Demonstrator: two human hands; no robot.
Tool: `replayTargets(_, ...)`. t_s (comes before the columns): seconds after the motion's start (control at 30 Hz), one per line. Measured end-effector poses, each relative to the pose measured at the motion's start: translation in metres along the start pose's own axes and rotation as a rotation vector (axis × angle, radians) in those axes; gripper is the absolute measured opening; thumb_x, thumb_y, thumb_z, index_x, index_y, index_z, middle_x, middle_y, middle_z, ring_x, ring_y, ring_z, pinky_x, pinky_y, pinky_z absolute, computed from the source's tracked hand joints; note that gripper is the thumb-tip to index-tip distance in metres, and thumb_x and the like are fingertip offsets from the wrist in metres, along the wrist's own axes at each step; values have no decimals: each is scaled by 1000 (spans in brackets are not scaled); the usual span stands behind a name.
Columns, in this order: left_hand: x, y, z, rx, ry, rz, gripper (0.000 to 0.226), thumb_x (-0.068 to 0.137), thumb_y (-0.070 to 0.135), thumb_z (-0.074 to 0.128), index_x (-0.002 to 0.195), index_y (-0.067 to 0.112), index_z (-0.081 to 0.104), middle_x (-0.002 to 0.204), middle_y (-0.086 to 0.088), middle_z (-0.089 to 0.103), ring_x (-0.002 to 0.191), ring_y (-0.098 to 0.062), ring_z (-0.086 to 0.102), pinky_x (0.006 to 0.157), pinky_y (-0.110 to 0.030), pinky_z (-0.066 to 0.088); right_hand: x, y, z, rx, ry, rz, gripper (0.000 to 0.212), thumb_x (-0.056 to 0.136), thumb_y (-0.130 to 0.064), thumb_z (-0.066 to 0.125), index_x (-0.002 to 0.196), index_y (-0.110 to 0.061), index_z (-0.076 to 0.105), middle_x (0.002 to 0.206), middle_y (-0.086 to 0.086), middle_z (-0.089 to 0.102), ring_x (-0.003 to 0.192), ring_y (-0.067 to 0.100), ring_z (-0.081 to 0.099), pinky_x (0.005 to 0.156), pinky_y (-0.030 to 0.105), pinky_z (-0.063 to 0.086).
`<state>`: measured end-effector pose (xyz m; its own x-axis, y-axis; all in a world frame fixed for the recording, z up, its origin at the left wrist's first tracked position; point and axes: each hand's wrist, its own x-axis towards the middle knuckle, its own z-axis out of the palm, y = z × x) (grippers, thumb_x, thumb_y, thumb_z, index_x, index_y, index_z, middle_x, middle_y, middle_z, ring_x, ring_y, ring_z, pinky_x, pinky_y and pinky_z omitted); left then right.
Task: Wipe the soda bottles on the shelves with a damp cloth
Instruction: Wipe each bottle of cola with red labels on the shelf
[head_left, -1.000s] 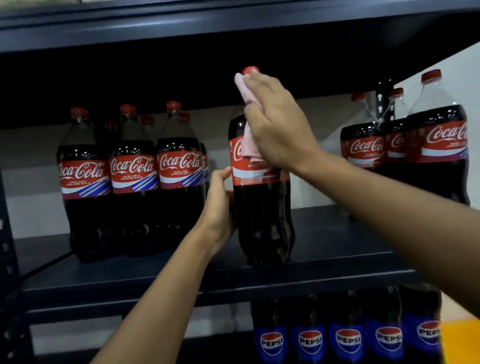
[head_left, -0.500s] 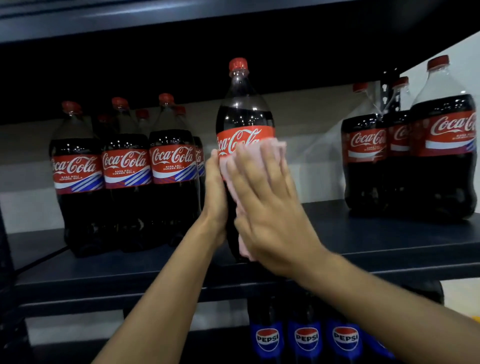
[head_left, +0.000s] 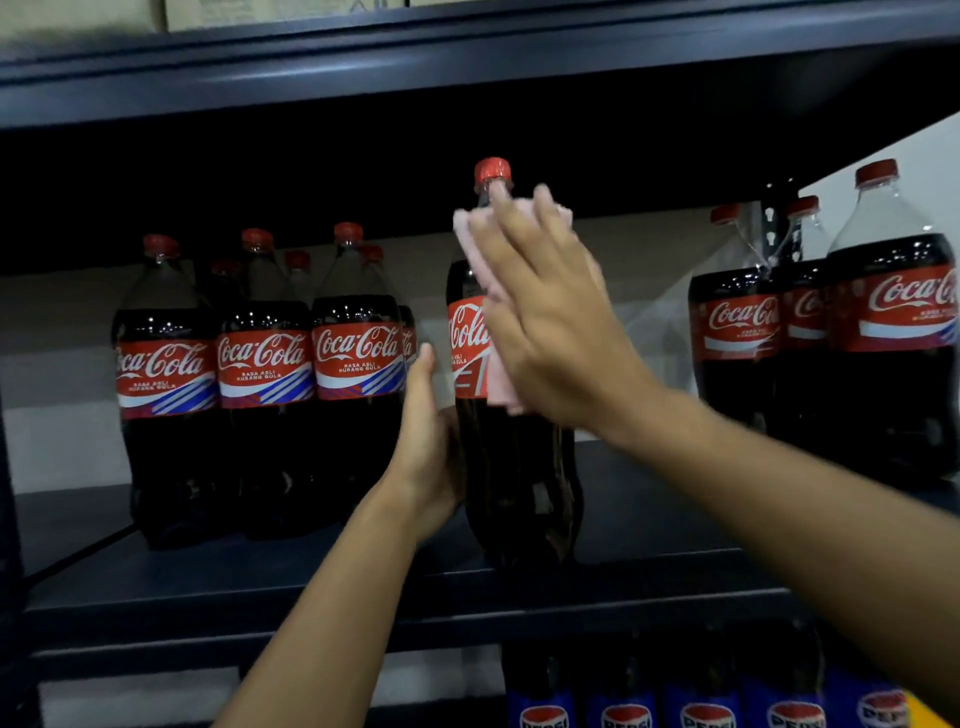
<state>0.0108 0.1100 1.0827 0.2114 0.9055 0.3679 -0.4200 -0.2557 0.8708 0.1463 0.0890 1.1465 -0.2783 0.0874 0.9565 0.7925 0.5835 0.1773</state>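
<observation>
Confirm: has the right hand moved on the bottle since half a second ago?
Yes. The right hand slid up the bottle, from its label to near the red cap.

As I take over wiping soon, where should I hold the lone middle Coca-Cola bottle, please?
Grip the Coca-Cola bottle by its wide lower body, from the left, as the left hand does: it stands upright and the cloth covers the top.

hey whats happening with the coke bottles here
A person is wiping one Coca-Cola bottle at the front of the shelf. The left hand grips its lower body; the right hand presses a pink cloth flat against its shoulder and label. Other Coca-Cola bottles stand on both sides, Pepsi bottles below.
</observation>
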Motion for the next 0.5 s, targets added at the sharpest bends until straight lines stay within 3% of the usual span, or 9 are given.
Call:
replayTargets(0.07, -8, 5, -1, 82, 15, -13, 93, 95, 84, 25, 123, 11, 76, 119, -19, 77, 111, -31, 76, 96, -44, 57, 26, 7, -7, 32, -70, 34, 62, 97, -27, 34, 158, -15, 38, 168, 9, 27, 157, 34, 14, 126, 46, 14)
replayTargets(0.2, -14, 0, 19, 112, 85, 104, 75, 102, 72, 32, 127, 15, 75, 110, -16, 79, 98, -29, 78, 81, -41, 65, 36, 5, -3, 156, -91, 80, 61, 96, -27, 35, 156, -18, 43, 166, 4, 34, 157, 26, 18, 127, 40, 14)
replayTargets(0.27, -9, -6, 25, 79, 127, 144, 72, 104, 69, 32, 129, 16, 74, 111, -17, 79, 101, -29, 77, 90, -42, 62, 18, -1, 4, 125, -17, 70, 60, 95, -25, 40, 155, -18, 45, 165, 4, 35, 156, 28, 20, 124, 42, 17)
replayTargets(0.33, -4, -9, 25, 47, 127, 187, 66, 107, 63, 30, 129, 18, 74, 119, -14, 78, 115, -26, 73, 107, -44, 56, -7, -10, 11, 34, 17, 35, 63, 96, -26, 39, 158, -17, 38, 168, 6, 28, 158, 31, 13, 125, 49, 15)
replayTargets(0.43, 0, -11, 18, 64, 128, 232, 60, 111, 56, 24, 122, 24, 73, 120, -3, 79, 114, -14, 73, 104, -31, 56, -49, -35, 18, -80, -91, 100, 65, 101, -31, 18, 164, -14, 17, 173, 8, 4, 159, 30, -8, 127, 49, 1)
replayTargets(0.5, 2, -12, 13, 39, 89, 218, 69, 110, 58, 23, 114, 20, 81, 117, -5, 79, 112, -16, 75, 105, -34, 56, -83, -47, 26, -101, -171, 139, 65, 102, -31, 10, 164, -11, 12, 172, 10, -5, 158, 30, -13, 127, 49, -1)
